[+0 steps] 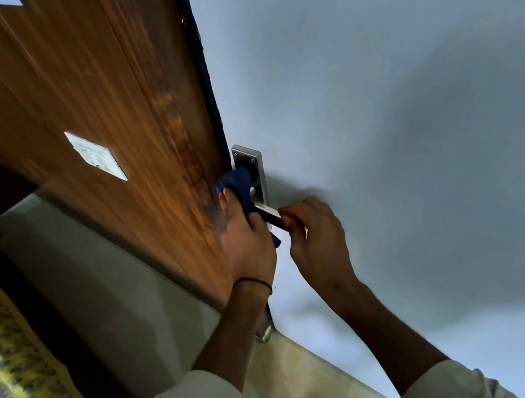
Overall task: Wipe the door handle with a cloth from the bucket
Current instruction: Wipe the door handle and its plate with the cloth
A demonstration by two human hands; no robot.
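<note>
The left hand point(247, 239) presses a blue cloth point(237, 185) on the door handle point(268, 213), whose tip the right hand point(318, 241) pinches.

Tight around door handle point(265, 214): left hand point(247, 239) with cloth point(236, 185) fills side toward wood panel point(79, 90), right hand point(317, 241) pinches lever tip. Bare door face point(412, 104) beyond handle unobstructed.

Dim, soft light; motion blur throughout; wide-angle edge distortion.

Blue cloth point(238, 185) bunched against silver door handle point(268, 213), lever angled down.
</note>
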